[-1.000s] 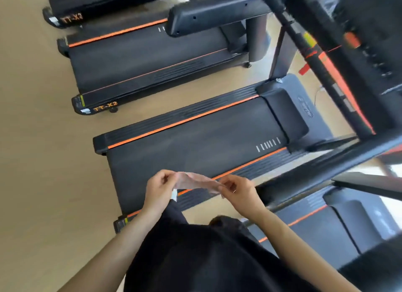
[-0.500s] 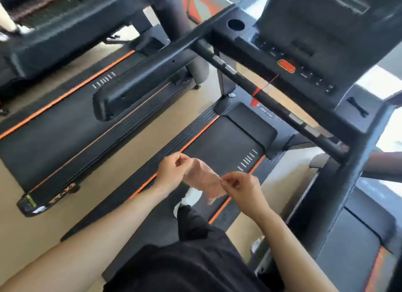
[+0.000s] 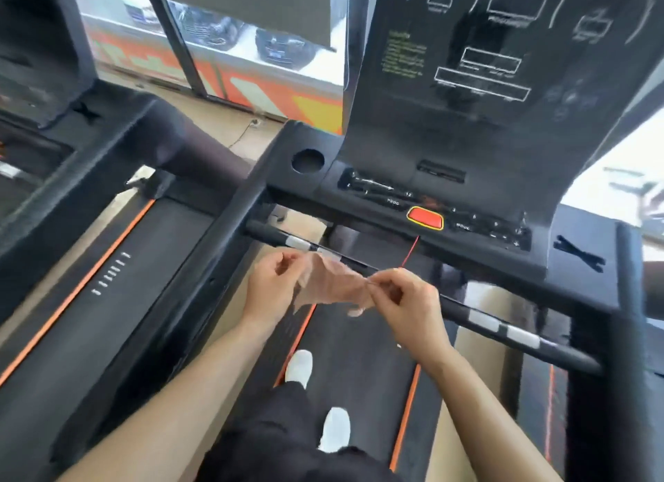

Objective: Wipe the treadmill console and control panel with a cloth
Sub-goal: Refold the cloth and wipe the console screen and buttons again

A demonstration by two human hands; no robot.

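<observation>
Right now both hands hold a thin, crumpled, pinkish-beige cloth (image 3: 330, 284) just below and in front of the red oval stop button with its yellow rim (image 3: 425, 218), which serves as the landmark. The left hand (image 3: 273, 287) pinches the cloth's left edge between thumb and fingertips, fingers curled narrow; the right hand (image 3: 402, 298) pinches the opposite edge the same way. Held taut between the two pinches like this, the cloth seems to be getting spread or refolded into a flat pad before any wiping, a judgement only.

Nothing touches the machine yet. The black button-strip control panel (image 3: 478, 226) runs to either side of the red button, above the cloth and apart from it. Higher up behind the button rises the tall, dark, glossy treadmill console (image 3: 503, 86), with white outlined display windows. A thin red safety cord (image 3: 409, 251) drops from under the button toward the hands. Left of the button sits a round cup recess (image 3: 308, 160). The black crossbar with silver grip pads (image 3: 485, 320) passes below the button, just behind the hands.

Readable writing near the button: "PROG" to its left, "MODE" to its right, and numerals such as "12", "3", "6". A block of yellow-green text on the console is too blurred to read.
</observation>
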